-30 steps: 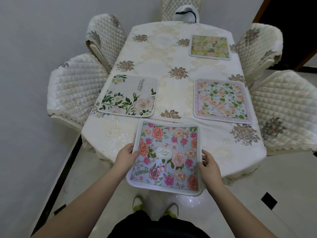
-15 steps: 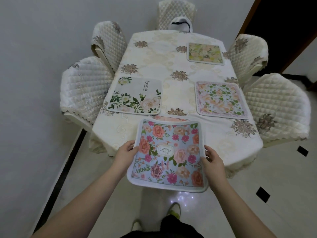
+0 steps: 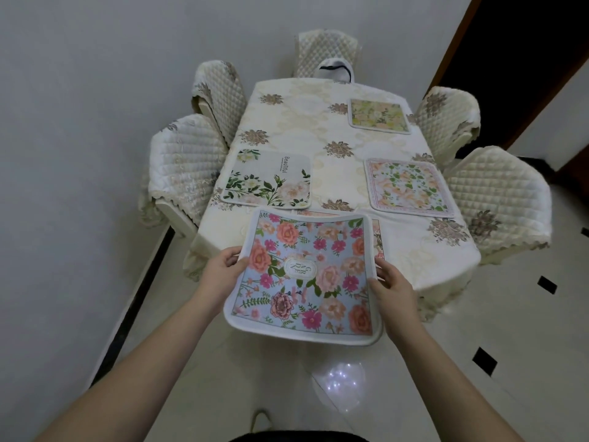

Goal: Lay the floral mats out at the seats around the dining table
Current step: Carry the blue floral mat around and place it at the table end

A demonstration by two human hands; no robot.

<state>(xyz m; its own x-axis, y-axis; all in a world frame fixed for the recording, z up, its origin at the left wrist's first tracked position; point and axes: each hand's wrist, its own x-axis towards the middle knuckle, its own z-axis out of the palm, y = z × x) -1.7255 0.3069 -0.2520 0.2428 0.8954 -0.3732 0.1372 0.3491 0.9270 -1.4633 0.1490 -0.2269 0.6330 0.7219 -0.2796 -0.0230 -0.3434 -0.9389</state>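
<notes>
both hands [image 3: 223, 269] [image 3: 393, 282] pinching blue mat [image 3: 306, 275] edges | lifted higher, backed off table [image 3: 424, 250] | left far seat still bare

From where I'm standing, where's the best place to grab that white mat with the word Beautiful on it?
Probably the Beautiful mat by its near edge, which lies flat on the tablecloth closest to you. Both hands are currently holding the blue floral mat.

Blue floral mat [image 3: 306, 275] soft matt cloth; tablecloth [image 3: 318, 129] satiny embroidered; chair covers [image 3: 497, 199] quilted; floor [image 3: 478, 314] glossy tile.
</notes>
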